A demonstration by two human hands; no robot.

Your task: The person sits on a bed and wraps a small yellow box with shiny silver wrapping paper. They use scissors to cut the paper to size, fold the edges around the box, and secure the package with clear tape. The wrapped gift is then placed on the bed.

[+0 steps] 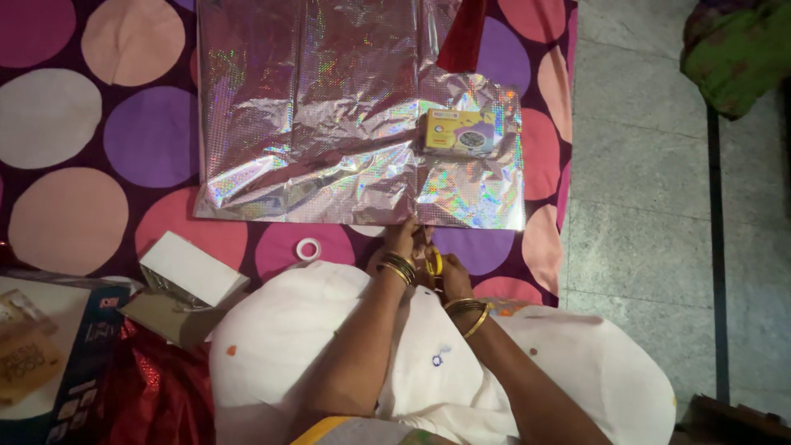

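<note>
A sheet of shiny silver holographic wrapping paper (329, 124) lies creased on a dotted bedsheet (124, 140). On its right part rests a small yellow box (457, 132). My left hand (404, 245) reaches to the paper's near edge and pinches it with its fingertips. Close beside it, my right hand (455, 276) is closed around yellow-handled scissors (433, 262), whose blades are hidden between my hands. Both wrists wear gold bangles. My white-clothed lap fills the bottom of the view.
A small roll of clear tape (308, 249) lies on the sheet just left of my hands. An open white box (191, 268), a blue carton (82, 363) and red shiny paper (156, 395) sit at the lower left. Grey floor tiles (643, 206) run along the right, with green cloth (737, 49) at the top corner.
</note>
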